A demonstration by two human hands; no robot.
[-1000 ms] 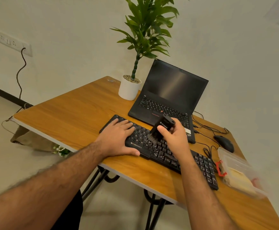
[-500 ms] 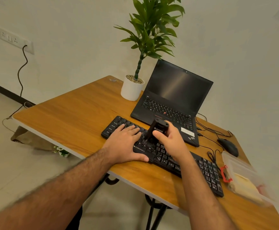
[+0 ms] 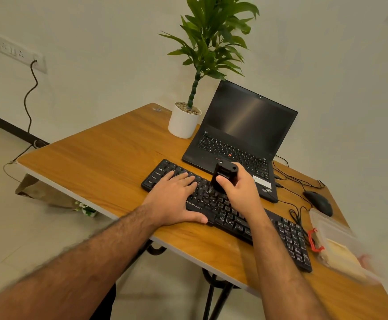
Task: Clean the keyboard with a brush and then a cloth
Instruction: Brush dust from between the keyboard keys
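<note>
Wooden counter (image 3: pixel 100 167), black keyboard (image 3: pixel 287 236) near front edge. Left hand (image 3: pixel 177 199) still flat on keys, grip released. Right hand (image 3: pixel 239 190) grasping brush (image 3: pixel 223 179), now upright, shifted slightly leftward along keys.

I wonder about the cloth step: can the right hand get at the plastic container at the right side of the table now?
Probably not at once. The right hand grips the brush over the keyboard, so it is occupied. The way to the plastic container looks free otherwise.
</note>
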